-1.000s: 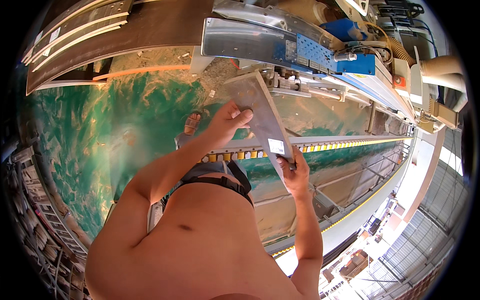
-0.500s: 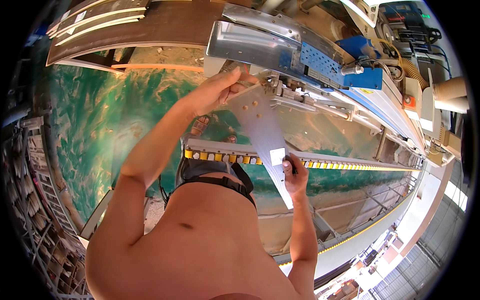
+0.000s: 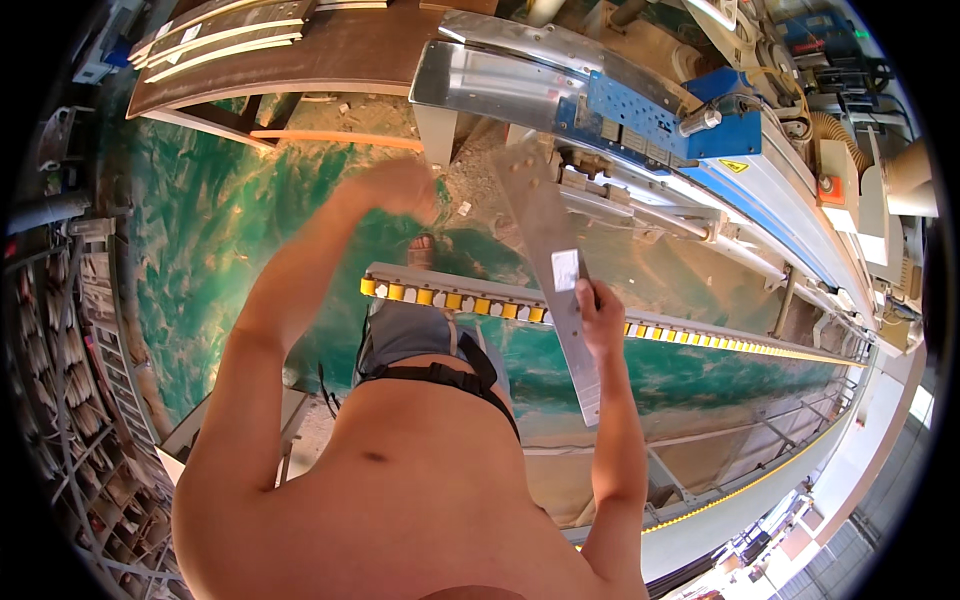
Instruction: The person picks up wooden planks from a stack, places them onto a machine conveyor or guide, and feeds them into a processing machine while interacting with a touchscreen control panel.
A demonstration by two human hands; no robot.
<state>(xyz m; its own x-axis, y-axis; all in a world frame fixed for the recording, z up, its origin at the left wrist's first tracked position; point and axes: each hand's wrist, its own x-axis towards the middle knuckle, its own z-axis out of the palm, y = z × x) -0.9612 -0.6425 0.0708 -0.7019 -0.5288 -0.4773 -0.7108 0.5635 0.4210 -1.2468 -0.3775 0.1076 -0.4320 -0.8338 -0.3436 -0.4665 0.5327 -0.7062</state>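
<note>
A long narrow grey board (image 3: 540, 222) with a white label (image 3: 565, 270) and a few round holes at its far end slants across the space in front of me. My right hand (image 3: 601, 318) grips its right edge near the label, thumb on the face. My left hand (image 3: 397, 189) is off the board, to the left of its far end; motion smears its fingers, so their pose cannot be made out. Below the board runs a rail with yellow rollers (image 3: 453, 300), close in front of my waist.
A metal-topped machine with a blue perforated plate (image 3: 630, 108) stands at the far side. Left of it, a brown table (image 3: 340, 60) carries several thin strips (image 3: 225, 50). The green floor (image 3: 200, 270) is dusty. Shelves packed with pieces (image 3: 50, 400) line the far left.
My left hand has let go of the board's far end and moved left. The board has shifted slightly right, still in my right hand.
</note>
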